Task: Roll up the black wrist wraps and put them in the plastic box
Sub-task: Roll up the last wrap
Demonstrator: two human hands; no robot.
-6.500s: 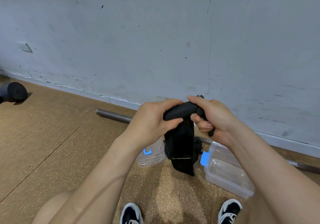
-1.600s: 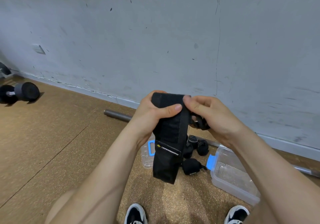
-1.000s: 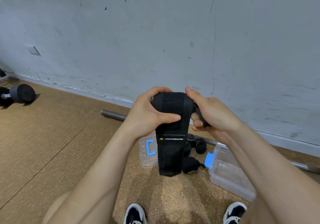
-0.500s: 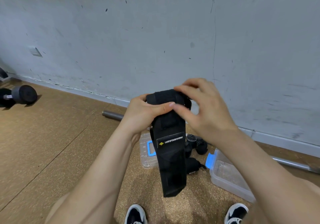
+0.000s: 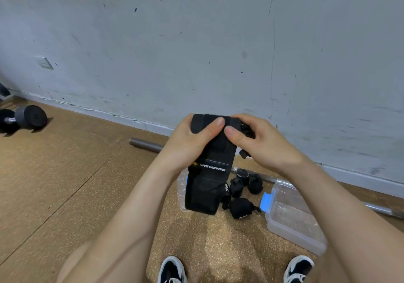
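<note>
1. The left hand [image 5: 190, 145] grips the top of a black wrist wrap [image 5: 208, 173], fingers curled behind it and thumb laid across the front.
2. The right hand [image 5: 264, 147] pinches the same top edge from the other side. Its thumb is on the front and its fingers are tucked round the started roll.
3. The rest of the wrap hangs straight down between the forearms, label facing out, its end clear of the floor.
4. Below, three rolled wraps [image 5: 240, 207] lie on the floor just beside the plastic box [image 5: 295, 237], not in it. The lid [image 5: 181, 186] lies behind the hanging tail.
5. Risks, as I judge them:
   - If either thumb eases off, the springy fabric could unwind.
   - If the tail feeds in crooked, the roll will cone out sideways.
   - A loose strap end by the right fingers could get wound in.
</note>
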